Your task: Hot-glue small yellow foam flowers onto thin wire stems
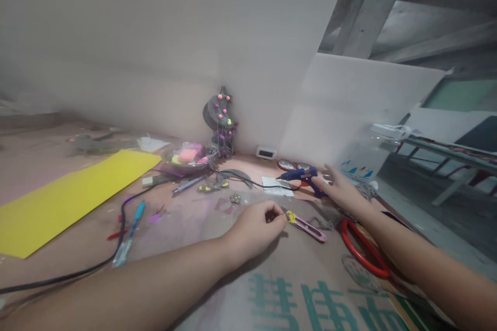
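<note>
My left hand is closed in a pinch over the middle of the table. At its fingertips is a small yellow piece, partly overlapping a pink utility knife in the picture. My right hand is beside the handle of a dark blue glue gun, its fingers apart; whether they touch the handle is hard to tell. A small red light shows on the gun, and its nozzle points left above a white sheet. Small grey-and-yellow pieces lie left of the sheet.
Red-handled scissors lie by my right forearm. A yellow sheet, a blue pen and a black cable are on the left. Behind stand a bowl, a grey moon-shaped ornament and a plastic jug.
</note>
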`<state>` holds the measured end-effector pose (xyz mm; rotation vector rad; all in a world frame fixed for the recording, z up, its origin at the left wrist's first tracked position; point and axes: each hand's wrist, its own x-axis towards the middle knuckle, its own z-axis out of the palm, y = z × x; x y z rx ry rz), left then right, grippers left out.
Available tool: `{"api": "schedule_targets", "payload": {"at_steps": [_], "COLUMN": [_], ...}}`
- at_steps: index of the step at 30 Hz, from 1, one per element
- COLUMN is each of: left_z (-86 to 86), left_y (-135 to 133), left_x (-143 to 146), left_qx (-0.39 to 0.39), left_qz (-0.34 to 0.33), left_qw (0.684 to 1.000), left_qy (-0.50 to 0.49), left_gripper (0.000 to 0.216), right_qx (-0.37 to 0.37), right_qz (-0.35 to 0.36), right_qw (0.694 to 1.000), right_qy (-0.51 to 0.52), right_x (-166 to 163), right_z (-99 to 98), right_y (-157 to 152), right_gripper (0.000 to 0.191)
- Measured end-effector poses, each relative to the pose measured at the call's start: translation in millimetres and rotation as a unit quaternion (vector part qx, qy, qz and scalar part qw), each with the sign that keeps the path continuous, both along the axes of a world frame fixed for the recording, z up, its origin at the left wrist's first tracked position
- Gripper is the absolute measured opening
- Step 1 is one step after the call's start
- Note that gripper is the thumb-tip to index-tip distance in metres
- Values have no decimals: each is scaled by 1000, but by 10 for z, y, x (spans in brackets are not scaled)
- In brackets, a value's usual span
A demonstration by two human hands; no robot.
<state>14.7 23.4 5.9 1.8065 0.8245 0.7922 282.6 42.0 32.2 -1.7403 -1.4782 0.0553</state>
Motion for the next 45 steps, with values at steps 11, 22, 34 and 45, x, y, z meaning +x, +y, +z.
{"api": "schedule_targets", "payload": {"at_steps": [11,22,34,45], "left_z": [-11,26,-11,-22], "left_y": [-17,-123,-97,-142], "left_x": [-35,-22,-10,-30], "left_qx": [25,68,37,163], "left_qz": [33,-36,-33,3], "left_qw": [998,997,999,985], "left_qy": [-36,7,13,50], "left_gripper": [20,18,18,17], "right_qx": [-75,-75,-73,-50], "right_qz": [178,165,185,212], "right_qw": [973,962,939,927], "right_qy": [127,205,282,304], "right_x": [-946,-942,-958,-942], "right_z": [-236,-274,-327,-331], "right_y": [-864,-883,-864,-839], "right_gripper": [28,19,20,22]}}
